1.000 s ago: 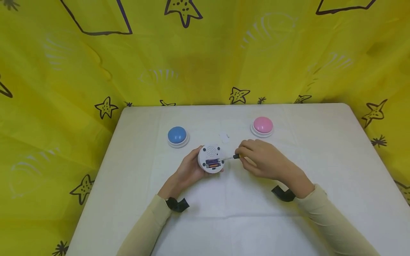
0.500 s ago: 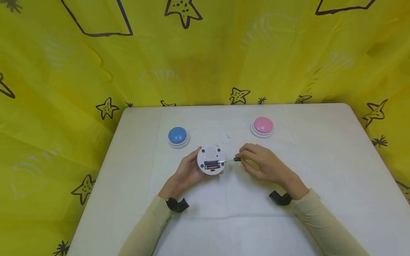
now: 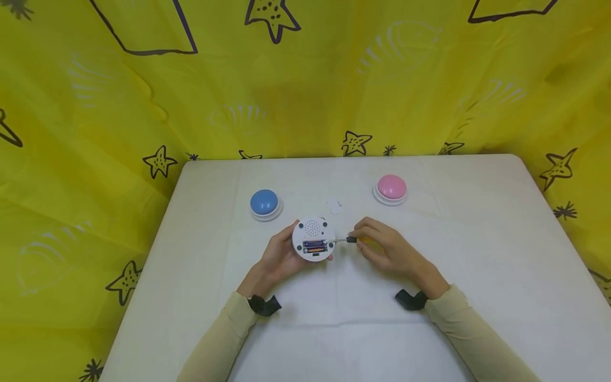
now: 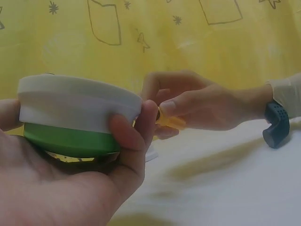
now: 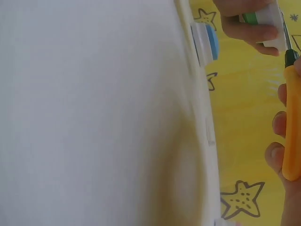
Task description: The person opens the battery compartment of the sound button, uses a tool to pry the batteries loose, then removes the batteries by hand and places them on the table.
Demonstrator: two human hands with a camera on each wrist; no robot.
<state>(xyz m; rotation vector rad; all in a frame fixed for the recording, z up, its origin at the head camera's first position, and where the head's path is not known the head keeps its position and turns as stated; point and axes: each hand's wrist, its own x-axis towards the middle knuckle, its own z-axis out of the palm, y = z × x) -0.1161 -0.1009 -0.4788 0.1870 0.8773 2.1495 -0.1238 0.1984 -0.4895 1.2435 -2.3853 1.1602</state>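
Observation:
My left hand (image 3: 279, 260) grips a round white push button (image 3: 312, 228), turned so its underside faces up. Its green dome (image 4: 70, 141) points down over the palm in the left wrist view. On the underside, a battery compartment lies uncovered, with batteries (image 3: 315, 247) side by side in it. My right hand (image 3: 391, 249) holds a screwdriver (image 5: 292, 122) by its orange handle. The thin metal shaft (image 3: 340, 241) reaches left, its tip at the right end of the batteries. In the head view the fingers hide most of the handle.
A blue push button (image 3: 264, 202) stands behind the left hand, and a pink push button (image 3: 392, 188) farther back to the right. Between them lies a small flat white piece (image 3: 335, 207). A yellow patterned curtain (image 3: 305, 95) hangs behind the white table (image 3: 477, 212).
My right hand and forearm have shifted a little left and nearer, and the screwdriver's shaft lies more level. The white push button has moved slightly left, its compartment still uncovered.

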